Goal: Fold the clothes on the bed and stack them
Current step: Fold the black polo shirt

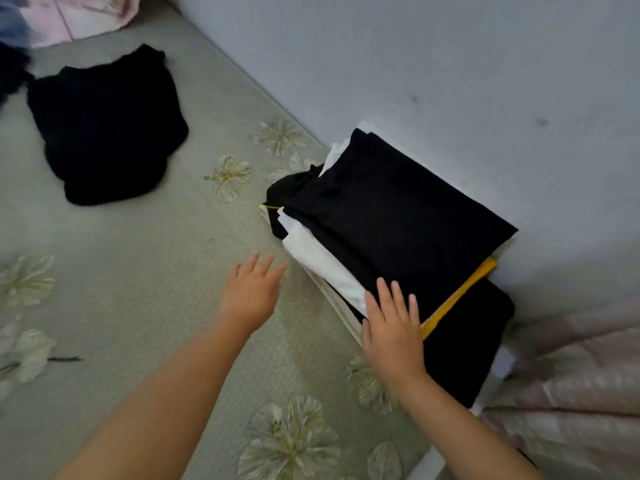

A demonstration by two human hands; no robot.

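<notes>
Two hands in frame, both with fingers straight and spread, neither gripping anything. Right hand (393, 322) lies flat on the near edge of the stack (398, 237), fingertips on the top black folded garment (408, 216), palm over the white layer (318, 261) below it. Left hand (251, 289) hovers just left of the stack over the bed sheet (138, 271); slightly blurred, so can't tell if it touches the sheet. Stack sits against the grey wall (450, 64) at the bed's right side: black on top, white under it, a yellow folded edge (460, 296) sticking out on the near right, another black piece (467, 341) beneath that. Separate black garment (107, 126) lies loosely bunched on the sheet, well apart, upper left. Pink fabric (79, 15) at the top left corner. Pinkish quilt (571, 393) at lower right, beside the stack.
</notes>
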